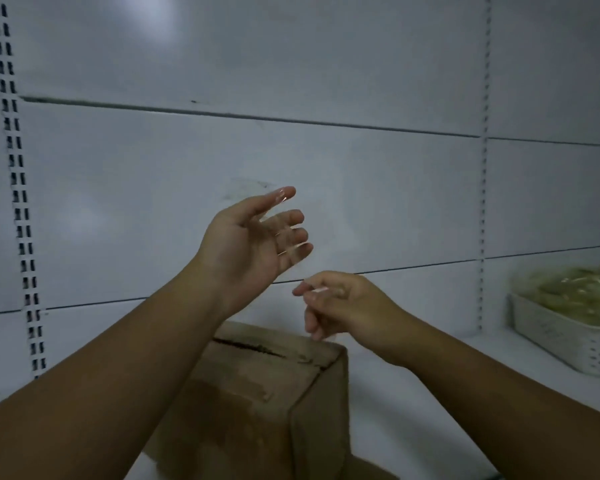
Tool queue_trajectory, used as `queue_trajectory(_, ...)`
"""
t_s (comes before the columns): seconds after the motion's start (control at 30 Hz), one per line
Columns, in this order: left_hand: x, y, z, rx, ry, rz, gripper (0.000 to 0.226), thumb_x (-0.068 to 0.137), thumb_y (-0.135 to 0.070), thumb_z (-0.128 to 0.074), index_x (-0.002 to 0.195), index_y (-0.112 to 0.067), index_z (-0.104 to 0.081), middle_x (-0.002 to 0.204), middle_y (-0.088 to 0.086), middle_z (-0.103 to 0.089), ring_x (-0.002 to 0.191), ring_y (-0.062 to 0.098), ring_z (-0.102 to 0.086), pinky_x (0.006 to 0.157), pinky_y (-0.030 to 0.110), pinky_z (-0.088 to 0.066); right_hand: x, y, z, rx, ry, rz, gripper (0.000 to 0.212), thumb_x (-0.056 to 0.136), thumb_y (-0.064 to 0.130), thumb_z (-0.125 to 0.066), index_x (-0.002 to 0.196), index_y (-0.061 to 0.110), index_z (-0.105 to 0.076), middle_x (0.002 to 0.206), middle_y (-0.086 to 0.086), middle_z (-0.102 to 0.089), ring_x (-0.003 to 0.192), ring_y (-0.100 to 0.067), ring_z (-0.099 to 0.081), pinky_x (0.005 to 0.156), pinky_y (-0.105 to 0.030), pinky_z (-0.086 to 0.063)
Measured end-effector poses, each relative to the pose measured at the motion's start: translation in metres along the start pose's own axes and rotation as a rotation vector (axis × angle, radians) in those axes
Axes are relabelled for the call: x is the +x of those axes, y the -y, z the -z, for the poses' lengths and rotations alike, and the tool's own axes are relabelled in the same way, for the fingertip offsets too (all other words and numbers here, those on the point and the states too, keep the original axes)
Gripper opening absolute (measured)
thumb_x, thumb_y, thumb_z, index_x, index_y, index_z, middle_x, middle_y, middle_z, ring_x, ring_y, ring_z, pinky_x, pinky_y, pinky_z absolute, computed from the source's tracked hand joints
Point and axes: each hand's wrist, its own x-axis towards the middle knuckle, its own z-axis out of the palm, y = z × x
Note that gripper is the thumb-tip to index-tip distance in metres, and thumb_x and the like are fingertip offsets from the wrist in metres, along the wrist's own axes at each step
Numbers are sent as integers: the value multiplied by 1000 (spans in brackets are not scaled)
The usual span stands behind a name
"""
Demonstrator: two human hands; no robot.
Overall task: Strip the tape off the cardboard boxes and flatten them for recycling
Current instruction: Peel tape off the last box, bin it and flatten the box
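Evidently unlabelled, the cardboard box (257,393) shows no writing.

**What the dim, blurred view leaves unclear**

The cardboard box (271,393) is partly hidden: the left arm covers its left side, and the bottom edge of the picture cuts off its base. A clear strip of tape (286,233) across the left hand (253,244) shows only as faint glints, so its ends cannot be traced. The right hand (340,306) is motion-blurred, and whether its fingers (309,291) pinch the tape cannot be told. The white basket (568,334) is cropped at the right edge, its greenish wrapped contents too blurred to identify.
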Motion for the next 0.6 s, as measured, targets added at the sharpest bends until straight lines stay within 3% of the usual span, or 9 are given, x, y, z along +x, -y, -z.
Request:
queue_trajectory(0.07, 15, 11, -24, 243, 10, -34, 23, 82, -13, -59, 105, -14, -60, 68, 3, -59, 58, 17, -55, 62, 30, -53, -16, -2, 41, 106, -70, -25, 13, 91, 9, -53, 92, 17, -63, 54, 1, -56, 47, -13, -52, 53, -25, -52)
queue_trajectory(0.13, 34, 31, -50, 582, 11, -65, 27, 81, -8, -63, 106, -18, -60, 66, 1, -57, 57, 15, -55, 61, 29, -51, -34, -4, 89, 192, -143, -75, 17, 88, -2, -50, 91, 12, -59, 53, 0, -48, 43, -13, -44, 50, -26, -47)
queue_trajectory(0.27, 77, 94, -115, 1101, 132, -72, 32, 75, -12, -72, 102, -25, -62, 79, -3, -60, 65, 11, -56, 63, 25, -48, -79, -12, 179, 370, -327, -101, 9, 86, 0, -54, 88, 8, -59, 69, -8, -60, 53, -17, -57, 51, -25, -48)
queue_trajectory(0.3, 88, 114, -132, 1184, 164, -86, 33, 74, -13, -73, 102, -25, -61, 83, -4, -59, 66, 10, -55, 60, 22, -47, -91, -17, 197, 374, -377, -96, 5, 87, 7, -57, 91, 6, -60, 75, -9, -63, 58, -19, -60, 52, -25, -49)
queue_trajectory(0.43, 117, 197, -200, 1504, 331, -249, 34, 74, -24, -71, 103, -32, -54, 83, -13, -52, 68, 4, -49, 55, 16, -33, -138, -47, 250, 158, -503, -138, 29, 84, 29, -64, 99, 4, -62, 78, -3, -67, 66, -15, -64, 58, -26, -51)
queue_trajectory(0.6, 135, 282, -250, 1548, 477, -420, 37, 76, -31, -64, 109, -33, -48, 78, -16, -37, 76, 8, -41, 56, 13, -27, -190, -82, 303, 8, -630, -186, 10, 78, 1, -70, 80, 7, -62, 68, -5, -68, 60, -15, -64, 53, -25, -52)
